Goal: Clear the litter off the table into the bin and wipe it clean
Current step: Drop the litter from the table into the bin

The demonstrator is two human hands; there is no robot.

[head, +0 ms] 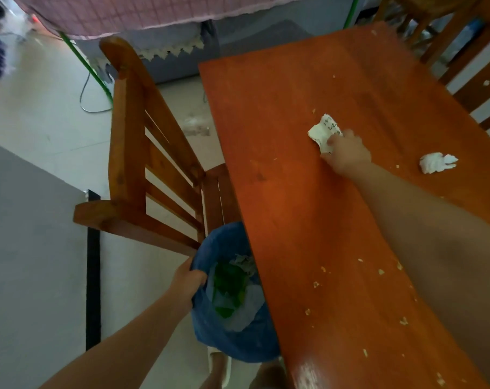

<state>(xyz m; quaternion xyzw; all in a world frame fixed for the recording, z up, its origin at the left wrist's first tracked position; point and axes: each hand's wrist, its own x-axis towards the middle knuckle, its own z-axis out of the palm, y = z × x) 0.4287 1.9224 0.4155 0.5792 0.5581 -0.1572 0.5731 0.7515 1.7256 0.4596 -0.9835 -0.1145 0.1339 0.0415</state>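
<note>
An orange-brown wooden table [294, 192] fills the right half of the view. On it lies a crumpled white paper with scribbles [323, 130], and my right hand [346, 154] grips its near edge with curled fingers. A second crumpled white tissue [436, 162] lies to the right of that hand. Several small crumbs [323, 269] are scattered over the near part of the table. A blue bin [232, 341] lined with a blue bag sits below the table's left edge, with green and white litter inside. My left hand [189, 282] grips its rim.
A wooden chair [137, 153] stands against the table's left side, just beyond the bin. Another wooden chair [462, 51] stands at the far right. A green pole [89, 68] and a cable lie on the pale floor. My feet in slippers show below the bin.
</note>
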